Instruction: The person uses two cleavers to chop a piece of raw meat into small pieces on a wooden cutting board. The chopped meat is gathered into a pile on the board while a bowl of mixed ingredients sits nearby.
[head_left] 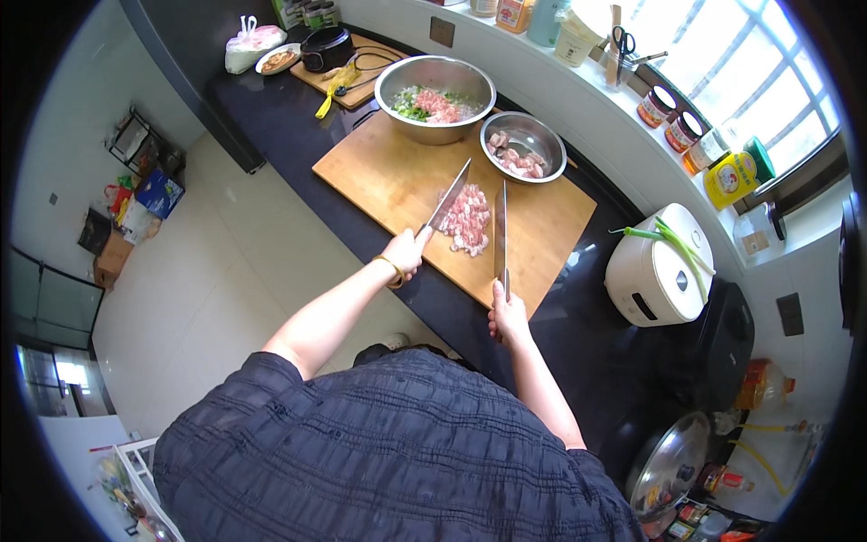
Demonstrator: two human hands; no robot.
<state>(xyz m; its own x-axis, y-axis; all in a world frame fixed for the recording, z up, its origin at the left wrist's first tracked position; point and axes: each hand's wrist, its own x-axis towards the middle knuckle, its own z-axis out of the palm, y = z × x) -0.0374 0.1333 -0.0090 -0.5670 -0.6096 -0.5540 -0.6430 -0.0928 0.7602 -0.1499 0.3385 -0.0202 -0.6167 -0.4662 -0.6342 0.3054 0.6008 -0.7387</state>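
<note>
Each of my hands grips a knife. My left hand (pixel 406 253) is closed round the handle of one knife (pixel 451 196), its blade slanting up to the right along the left side of a heap of chopped meat (pixel 469 220). The other knife (pixel 501 230) stands nearly parallel to the heap's right side, its handle in my closed right hand (pixel 508 316). Under them lies a wooden cutting board (pixel 361 176). At its far side, a large steel bowl (pixel 435 131) holds chopped greens and minced meat. Beside it a smaller steel bowl (pixel 552 173) contains meat chunks.
Right of the board is a white rice cooker (pixel 646 289) with green onions (pixel 684 248) on its lid. Jars (pixel 657 107) line the windowsill. A black pot (pixel 327 50) and a small plate of food (pixel 277 60) stand at the far left. A glass lid (pixel 668 465) leans lower right.
</note>
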